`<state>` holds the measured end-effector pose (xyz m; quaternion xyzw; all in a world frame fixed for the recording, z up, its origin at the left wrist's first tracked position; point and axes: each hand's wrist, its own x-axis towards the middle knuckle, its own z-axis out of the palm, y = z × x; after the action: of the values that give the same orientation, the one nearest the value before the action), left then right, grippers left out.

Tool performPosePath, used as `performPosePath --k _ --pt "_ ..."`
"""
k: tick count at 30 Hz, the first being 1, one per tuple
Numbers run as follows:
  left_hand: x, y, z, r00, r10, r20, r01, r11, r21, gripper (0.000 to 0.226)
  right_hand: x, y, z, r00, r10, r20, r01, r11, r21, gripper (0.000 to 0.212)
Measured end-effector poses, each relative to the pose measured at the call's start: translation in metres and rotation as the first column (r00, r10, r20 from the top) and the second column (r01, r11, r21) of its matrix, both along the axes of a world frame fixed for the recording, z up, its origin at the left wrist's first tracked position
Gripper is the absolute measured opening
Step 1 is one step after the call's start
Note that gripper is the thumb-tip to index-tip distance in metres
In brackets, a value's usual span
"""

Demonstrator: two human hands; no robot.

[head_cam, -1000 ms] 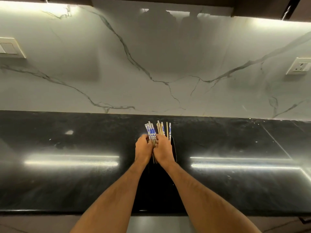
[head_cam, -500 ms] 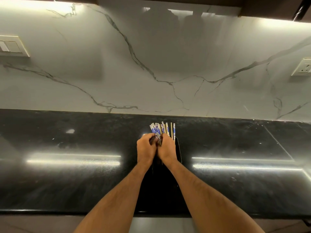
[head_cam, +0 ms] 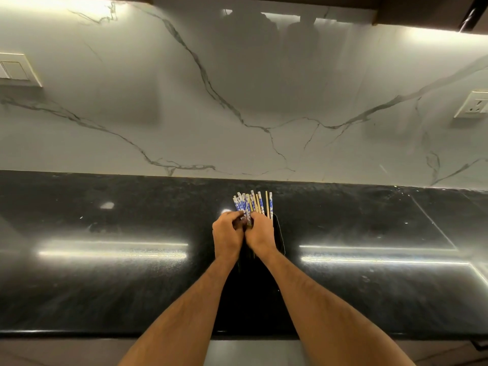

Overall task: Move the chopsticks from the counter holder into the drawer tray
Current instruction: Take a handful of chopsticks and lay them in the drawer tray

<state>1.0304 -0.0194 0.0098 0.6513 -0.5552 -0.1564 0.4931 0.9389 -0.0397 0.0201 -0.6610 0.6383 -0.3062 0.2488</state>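
Note:
A bundle of chopsticks (head_cam: 250, 204) with blue-and-white patterned tops and bamboo shafts stands upright in a black holder (head_cam: 279, 237) in the middle of the black counter. My left hand (head_cam: 227, 236) and my right hand (head_cam: 260, 233) are side by side, fingers curled round the bundle just below the patterned tops. Two chopsticks at the right stand a little apart from the rest. The holder is mostly hidden behind my hands and dark against the counter. No drawer tray is in view.
The glossy black counter (head_cam: 105, 260) runs left to right, its front edge near the bottom. A white marble backsplash (head_cam: 237, 101) rises behind. A switch plate (head_cam: 15, 71) is on the left wall, a socket (head_cam: 475, 104) on the right.
My hands have closed in on the chopsticks and drawn the loose spread into a tighter bundle. The view has shifted slightly.

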Motion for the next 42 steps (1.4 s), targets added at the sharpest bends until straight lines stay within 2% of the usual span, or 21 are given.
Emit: performPosePath --k 7,12,17,19,22,25,27,29,31,34,36,38,42 --pt "-0.001 0.0 0.005 0.977 -0.009 -0.215 0.019 0.999 0.046 0.033 0.004 0.001 -0.001 0.997 -0.035 0.066 0.03 0.997 0.076 0.014" --pt "-0.002 0.001 0.004 0.971 -0.041 -0.235 0.049 0.998 0.027 0.03 0.003 0.003 0.0 0.995 -0.027 0.091 0.019 0.996 0.091 0.01" --pt "-0.005 0.007 0.01 0.949 -0.013 -0.316 0.021 1.0 0.022 0.032 -0.005 0.004 0.021 0.967 -0.06 0.249 0.046 0.997 0.063 0.014" --pt "-0.007 0.011 0.019 0.906 -0.097 -0.413 0.114 0.993 0.018 0.031 -0.011 0.004 0.039 0.934 -0.058 0.354 0.06 0.998 0.006 0.016" --pt "-0.012 0.018 0.038 0.798 -0.348 -0.492 0.38 0.924 -0.039 0.026 -0.022 0.005 0.072 0.895 -0.039 0.445 0.083 0.993 -0.08 0.018" --pt "-0.018 0.022 0.06 0.767 -0.449 -0.458 0.552 0.826 0.113 0.02 -0.032 0.012 0.102 0.757 0.049 0.651 0.01 0.996 -0.087 0.016" --pt "-0.02 0.028 0.074 0.736 -0.481 -0.476 0.609 0.777 0.157 0.02 -0.039 0.021 0.117 0.697 0.104 0.71 -0.038 0.993 -0.109 0.019" --pt "-0.019 0.038 0.084 0.659 -0.521 -0.542 0.686 0.712 0.149 0.021 -0.048 0.031 0.127 0.682 0.154 0.715 -0.08 0.987 -0.136 0.033" --pt "-0.018 0.051 0.089 0.588 -0.525 -0.615 0.738 0.659 0.143 0.022 -0.058 0.042 0.133 0.676 0.221 0.703 -0.149 0.975 -0.164 0.062" --pt "-0.021 0.075 0.09 0.549 -0.516 -0.658 0.766 0.625 0.149 0.026 -0.073 0.059 0.139 0.711 0.299 0.636 -0.219 0.954 -0.204 0.105" --pt "-0.023 0.089 0.092 0.537 -0.518 -0.666 0.779 0.607 0.156 0.024 -0.081 0.068 0.142 0.739 0.325 0.59 -0.24 0.946 -0.22 0.119" --pt "-0.023 0.099 0.094 0.524 -0.522 -0.673 0.789 0.594 0.153 0.02 -0.088 0.075 0.146 0.744 0.334 0.579 -0.261 0.942 -0.209 0.118" --pt "-0.022 0.116 0.098 0.53 -0.527 -0.664 0.796 0.578 0.177 0.02 -0.095 0.084 0.153 0.769 0.325 0.55 -0.25 0.945 -0.21 0.09"
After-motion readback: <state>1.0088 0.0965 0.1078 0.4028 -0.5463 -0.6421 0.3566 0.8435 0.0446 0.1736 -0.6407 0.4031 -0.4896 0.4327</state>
